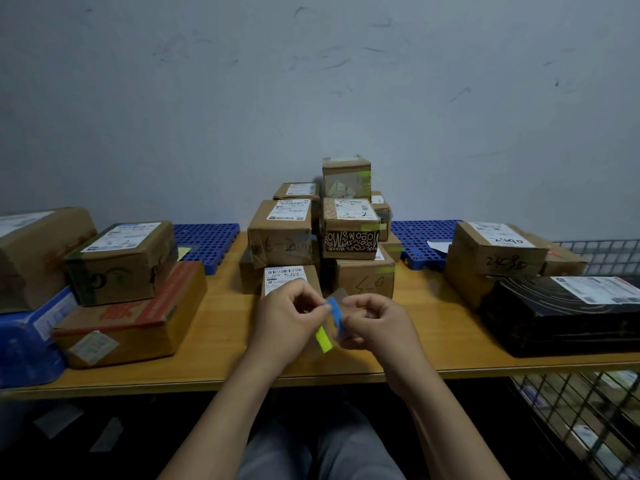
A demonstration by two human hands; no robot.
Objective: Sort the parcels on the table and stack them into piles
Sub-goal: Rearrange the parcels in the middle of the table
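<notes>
L hand (289, 320) & R hand (375, 323) fingers in tight pinch on blue strip (334, 306), yellow strip (323, 339) just below

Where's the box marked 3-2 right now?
Head view, centre pile at the back of the table: the box marked 3-2 sits on a larger cardboard box, right of another labelled box.

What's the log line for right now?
left hand: pinches blue strip | right hand: pinches same strip | yellow strip: hangs beneath | centre parcel pile: behind hands
</notes>
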